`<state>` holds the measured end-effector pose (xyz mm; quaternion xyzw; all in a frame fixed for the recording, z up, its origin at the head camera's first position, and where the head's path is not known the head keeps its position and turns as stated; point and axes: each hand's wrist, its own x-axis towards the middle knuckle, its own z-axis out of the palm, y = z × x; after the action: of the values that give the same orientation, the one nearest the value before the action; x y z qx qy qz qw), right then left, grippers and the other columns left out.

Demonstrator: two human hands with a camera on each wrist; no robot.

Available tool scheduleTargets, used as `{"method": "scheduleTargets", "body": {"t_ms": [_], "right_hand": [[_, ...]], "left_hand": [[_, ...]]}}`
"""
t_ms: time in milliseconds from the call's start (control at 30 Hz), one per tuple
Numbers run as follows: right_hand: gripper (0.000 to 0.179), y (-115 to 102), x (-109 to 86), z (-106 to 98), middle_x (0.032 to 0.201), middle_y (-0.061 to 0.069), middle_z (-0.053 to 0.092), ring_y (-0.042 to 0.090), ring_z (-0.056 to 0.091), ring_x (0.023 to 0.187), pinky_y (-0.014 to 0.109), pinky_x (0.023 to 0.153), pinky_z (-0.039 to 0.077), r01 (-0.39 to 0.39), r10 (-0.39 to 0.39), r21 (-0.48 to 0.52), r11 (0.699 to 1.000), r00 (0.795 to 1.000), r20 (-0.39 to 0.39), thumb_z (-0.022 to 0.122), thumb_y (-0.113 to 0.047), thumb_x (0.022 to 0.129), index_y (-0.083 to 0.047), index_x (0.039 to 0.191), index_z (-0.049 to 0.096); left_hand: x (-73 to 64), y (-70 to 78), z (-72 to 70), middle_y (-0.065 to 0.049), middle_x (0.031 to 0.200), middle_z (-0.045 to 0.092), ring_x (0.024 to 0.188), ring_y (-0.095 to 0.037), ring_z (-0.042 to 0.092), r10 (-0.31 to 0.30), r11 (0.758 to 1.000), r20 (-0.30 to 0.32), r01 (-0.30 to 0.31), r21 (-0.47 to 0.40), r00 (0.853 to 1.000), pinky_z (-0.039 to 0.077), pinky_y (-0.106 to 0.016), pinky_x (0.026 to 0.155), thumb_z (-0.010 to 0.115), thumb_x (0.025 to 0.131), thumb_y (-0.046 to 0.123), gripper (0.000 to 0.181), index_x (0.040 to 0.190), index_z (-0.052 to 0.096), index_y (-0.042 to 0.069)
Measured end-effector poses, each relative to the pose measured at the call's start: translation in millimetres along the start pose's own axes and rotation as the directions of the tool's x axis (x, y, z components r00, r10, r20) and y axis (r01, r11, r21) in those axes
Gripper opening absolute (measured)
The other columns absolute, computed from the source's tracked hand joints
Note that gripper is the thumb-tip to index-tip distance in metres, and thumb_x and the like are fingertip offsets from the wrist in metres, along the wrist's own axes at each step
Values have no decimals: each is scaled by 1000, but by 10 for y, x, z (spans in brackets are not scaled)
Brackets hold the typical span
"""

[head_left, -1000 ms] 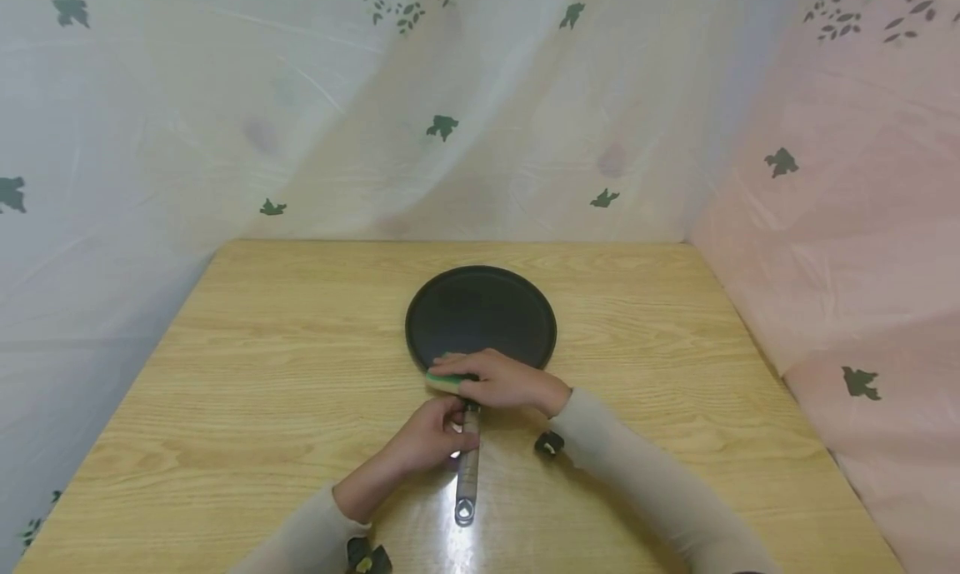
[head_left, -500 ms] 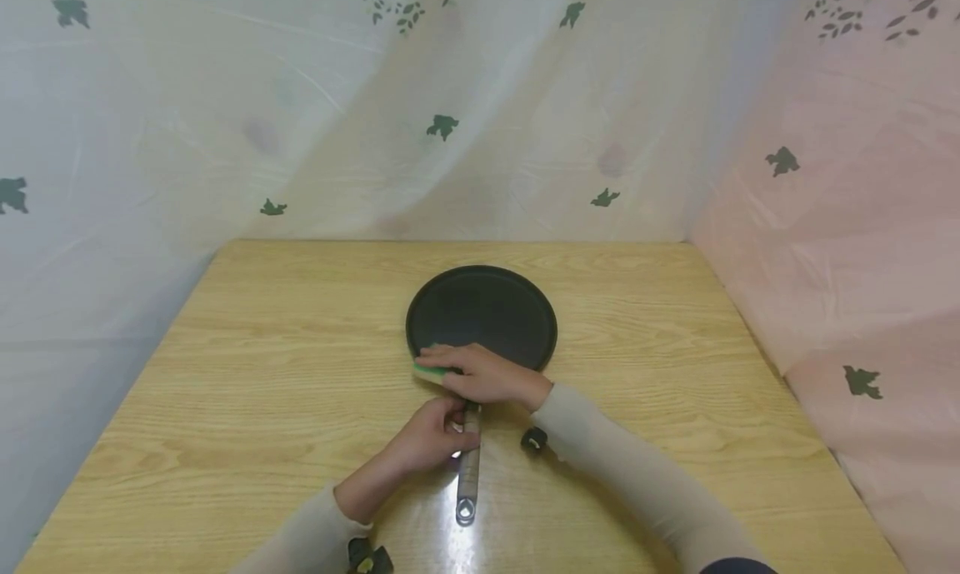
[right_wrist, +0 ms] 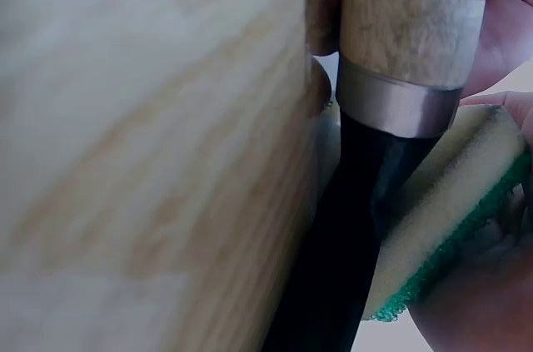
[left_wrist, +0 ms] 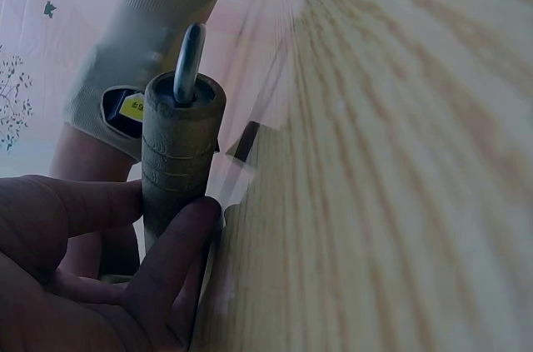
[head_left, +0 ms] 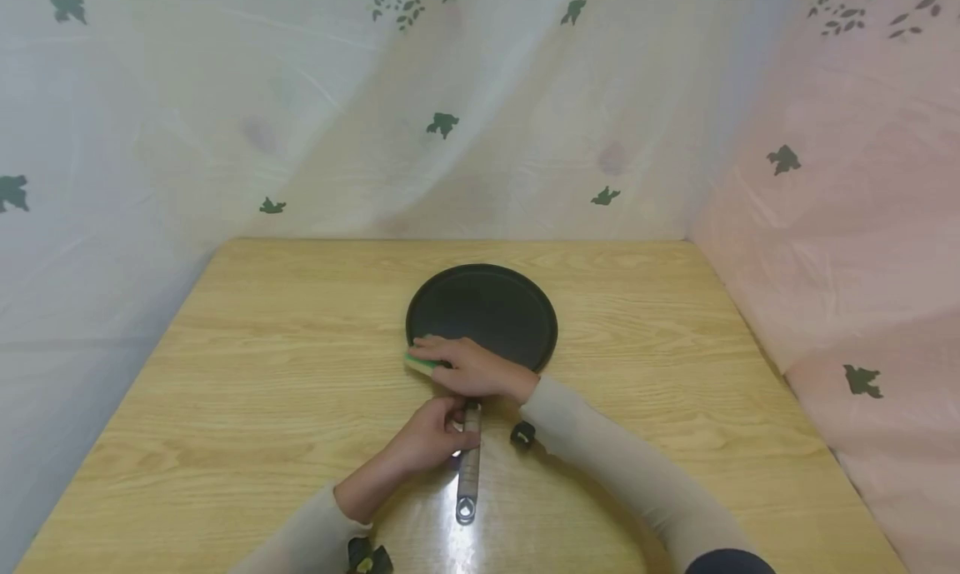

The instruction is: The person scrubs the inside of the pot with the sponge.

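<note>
A round black frying pan lies on the table, its wooden handle pointing toward me. My left hand grips that handle near the pan end; in the left wrist view, thumb and fingers close round the wood. Over the pan's near left rim, my right hand holds a sponge, yellow with a green scouring side. The right wrist view shows the sponge beside the black neck of the handle, its green side toward the palm. The fingers cover part of the sponge.
A light wood table spreads around the pan. Behind it hangs a pale sheet with leaf and bird prints, and a pinkish sheet borders the right. Small dark devices are strapped at both wrists.
My right hand has slid the sponge left and slightly away from me, from near the handle joint to the pan's left rim. The left hand keeps its hold on the handle.
</note>
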<state>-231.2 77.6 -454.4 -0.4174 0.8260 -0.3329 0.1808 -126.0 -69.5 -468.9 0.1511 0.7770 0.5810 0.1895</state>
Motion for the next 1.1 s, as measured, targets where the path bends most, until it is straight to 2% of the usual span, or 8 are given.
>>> {"method": "scheduleTargets", "body": {"t_ms": [167, 333, 500, 733, 1100], "right_hand": [[55, 26, 64, 0, 168, 14, 35, 35, 22, 158, 56, 130, 15, 10, -10, -16, 1000, 1000, 7, 49, -8, 103, -5, 158, 46], [56, 47, 130, -4, 169, 15, 33, 34, 21, 159, 55, 131, 13, 5, -5, -7, 1000, 1000, 10, 49, -8, 104, -6, 159, 45], [56, 82, 225, -19, 169, 16, 32, 36, 20, 159, 53, 131, 13, -8, 8, -17, 1000, 1000, -3, 49, -9, 104, -7, 160, 44], [55, 108, 341, -55, 169, 16, 32, 34, 20, 159, 51, 132, 11, -45, 45, -4, 999, 999, -15, 49, -10, 106, -9, 160, 44], [54, 130, 474, -110, 171, 16, 29, 32, 21, 159, 48, 131, 19, -109, 110, 11, 994, 994, -26, 50, -13, 108, -11, 162, 41]], "left_hand": [[-7, 3, 8, -14, 100, 65, 65, -11, 59, 12, 999, 7, -12, -37, 1000, 54, -23, 55, 74, 90, 0, 49, 129, 54, -22], [-10, -11, 13, -13, 98, 65, 66, -11, 61, -20, 998, -1, 20, -61, 1000, 56, -24, 57, 73, 89, -1, 44, 124, 56, -22], [-7, -26, 20, -17, 104, 65, 71, -12, 64, -35, 995, 1, 35, -93, 999, 61, -31, 60, 72, 89, -3, 50, 130, 52, -24], [-3, 7, 7, -19, 107, 66, 70, -12, 64, -28, 997, 1, 28, -72, 1000, 60, -30, 60, 73, 89, -4, 54, 134, 50, -24], [8, -4, -8, -15, 103, 66, 70, -11, 62, -23, 999, -8, 22, -42, 1000, 57, -26, 58, 74, 88, -3, 52, 132, 53, -23]]}}
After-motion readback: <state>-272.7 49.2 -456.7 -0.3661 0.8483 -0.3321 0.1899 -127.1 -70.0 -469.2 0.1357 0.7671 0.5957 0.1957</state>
